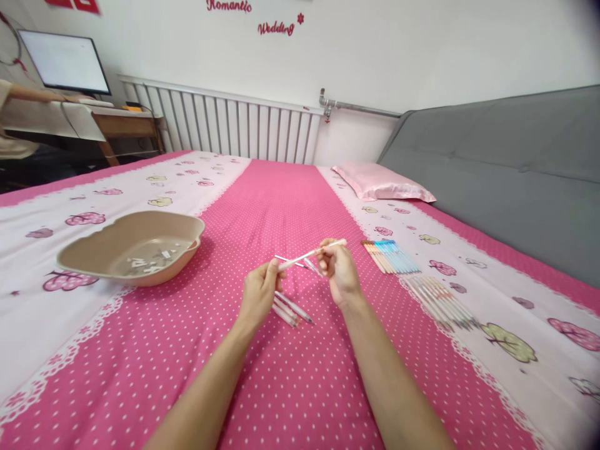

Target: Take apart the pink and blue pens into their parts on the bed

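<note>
Between my two hands a slim, pale pen (pixel 307 255) is held slantwise above the pink bedspread. My left hand (pixel 260 286) pinches its lower left end between thumb and fingers. Near the upper right end, my right hand (pixel 340 270) has its fingers closed round the pen. Several loose white pens (pixel 291 307) lie on the cloth just below and behind my hands. To the right of my right hand lies a row of pens (pixel 391 257) in brown, orange and blue. Closer to me on that side is a second row of pale pens (pixel 440 302).
A beige plastic basin (pixel 135 228) with small white pieces inside stands at the left. A pink pillow (pixel 382 182) rests by the grey headboard (pixel 506 144). Beyond the bed are a white radiator (pixel 225 119) and a desk with a monitor (pixel 65 61); a person's arm (pixel 35 93) reaches over it.
</note>
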The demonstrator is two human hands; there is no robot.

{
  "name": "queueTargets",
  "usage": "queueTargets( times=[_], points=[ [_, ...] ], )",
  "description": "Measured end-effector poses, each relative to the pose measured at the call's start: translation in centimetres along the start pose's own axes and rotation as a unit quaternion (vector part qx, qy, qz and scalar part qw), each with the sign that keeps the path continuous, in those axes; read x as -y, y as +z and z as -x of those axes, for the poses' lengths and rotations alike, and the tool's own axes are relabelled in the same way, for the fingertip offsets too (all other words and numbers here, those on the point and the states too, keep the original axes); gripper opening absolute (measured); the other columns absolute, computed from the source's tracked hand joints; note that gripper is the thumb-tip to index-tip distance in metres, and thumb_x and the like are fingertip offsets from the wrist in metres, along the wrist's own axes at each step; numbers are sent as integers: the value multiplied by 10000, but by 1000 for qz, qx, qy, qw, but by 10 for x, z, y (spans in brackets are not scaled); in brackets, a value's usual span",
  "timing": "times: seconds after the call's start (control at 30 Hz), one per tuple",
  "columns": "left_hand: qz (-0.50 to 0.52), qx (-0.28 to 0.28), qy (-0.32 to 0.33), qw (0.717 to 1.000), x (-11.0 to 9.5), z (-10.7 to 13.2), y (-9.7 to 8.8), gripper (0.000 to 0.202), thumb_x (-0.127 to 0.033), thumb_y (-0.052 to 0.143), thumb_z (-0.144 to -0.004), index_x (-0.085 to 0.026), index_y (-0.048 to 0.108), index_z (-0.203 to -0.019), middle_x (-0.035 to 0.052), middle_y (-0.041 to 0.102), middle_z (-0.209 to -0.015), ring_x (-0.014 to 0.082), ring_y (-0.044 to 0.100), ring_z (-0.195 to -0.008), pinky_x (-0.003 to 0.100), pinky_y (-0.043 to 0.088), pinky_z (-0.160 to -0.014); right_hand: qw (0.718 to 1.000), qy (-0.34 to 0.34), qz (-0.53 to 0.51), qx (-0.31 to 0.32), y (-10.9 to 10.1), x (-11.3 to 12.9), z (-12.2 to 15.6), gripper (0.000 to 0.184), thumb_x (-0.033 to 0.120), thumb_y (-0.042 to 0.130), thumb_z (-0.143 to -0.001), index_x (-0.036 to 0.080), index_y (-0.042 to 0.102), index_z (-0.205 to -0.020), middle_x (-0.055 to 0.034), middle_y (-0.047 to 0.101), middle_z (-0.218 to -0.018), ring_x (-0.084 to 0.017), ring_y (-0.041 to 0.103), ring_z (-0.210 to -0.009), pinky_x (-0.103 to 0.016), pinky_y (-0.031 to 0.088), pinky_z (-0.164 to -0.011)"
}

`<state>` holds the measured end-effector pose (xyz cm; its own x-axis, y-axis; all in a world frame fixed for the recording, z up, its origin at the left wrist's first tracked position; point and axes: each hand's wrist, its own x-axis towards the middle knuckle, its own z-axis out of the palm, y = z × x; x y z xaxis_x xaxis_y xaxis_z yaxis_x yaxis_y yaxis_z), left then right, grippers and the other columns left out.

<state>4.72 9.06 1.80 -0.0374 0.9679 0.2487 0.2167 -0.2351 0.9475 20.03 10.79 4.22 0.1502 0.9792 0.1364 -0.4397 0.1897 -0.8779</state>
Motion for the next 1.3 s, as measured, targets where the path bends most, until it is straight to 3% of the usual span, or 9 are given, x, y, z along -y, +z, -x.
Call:
queueTargets(
  times=[0.13,0.23,0.37,0.53,0.63,0.8,0.9,1.03,1.3],
  points=[
    [14,12,-20,1000,4,-2,-1,527,-588,414,-801,-137,615,-615,11,534,-457,110,462,-418,218,336,-455,994,-16,-25,-107,-6,5,-5,58,243,516,-654,193,489,-643,51,480,-506,-57,357,-410,-184,243,-367],
    [15,15,-9,1000,5,-3,0,510,-579,421,-804,-138,620,-641,5,527,-463,111,461,-425,216,330,-454,986,-5,-19,-164,-10,8,-7,222,312,519,-724,196,421,-561,41,455,-519,-56,383,-429,-175,291,-375],
    [-2,24,3,1000,5,-2,0,495,-563,415,-815,-140,628,-674,4,531,-474,113,460,-433,217,321,-449,993,75,62,-70,-8,6,-2,194,346,591,-741,185,524,-656,15,525,-613,-66,470,-478,-161,320,-364],
    [-88,31,20,995,6,-1,1,482,-551,419,-813,-143,656,-714,-7,523,-476,109,424,-403,217,290,-427,985,79,145,48,-1,-2,5,211,379,616,-727,173,585,-753,52,491,-520,-41,387,-389,-145,252,-328],
    [-113,26,19,993,7,-2,0,472,-536,422,-813,-139,665,-730,-12,513,-468,111,416,-399,216,287,-430,984,63,164,16,-6,-3,1,212,351,639,-694,157,558,-671,61,484,-491,-32,371,-372,-143,244,-330],
    [-141,-4,-1,990,13,-8,-9,442,-503,432,-812,-138,652,-697,-20,505,-457,109,419,-399,213,275,-429,979,37,158,-125,-23,-1,-13,186,322,602,-717,159,524,-677,73,468,-484,-28,354,-358,-146,218,-325],
    [-65,-42,-69,995,22,-13,-13,365,-451,526,-776,-130,605,-622,-13,526,-460,105,450,-412,207,307,-434,971,30,158,-176,-28,-10,-19,133,286,526,-781,173,498,-717,71,479,-524,-28,354,-368,-141,220,-330],
    [112,-50,-177,977,29,-17,-12,190,-289,551,-790,-103,580,-813,31,629,-598,106,533,-447,208,404,-454,970,76,190,-129,-27,-32,-20,113,254,490,-817,170,515,-746,16,591,-621,-40,437,-409,-143,280,-356],
    [162,-18,-192,968,15,-14,-6,198,-159,522,-823,-112,511,-1015,65,678,-764,85,594,-498,186,464,-496,956,110,268,-36,-21,-31,-14,142,270,574,-780,165,551,-689,69,472,-454,-42,353,-356,-171,259,-387]
  ],
)
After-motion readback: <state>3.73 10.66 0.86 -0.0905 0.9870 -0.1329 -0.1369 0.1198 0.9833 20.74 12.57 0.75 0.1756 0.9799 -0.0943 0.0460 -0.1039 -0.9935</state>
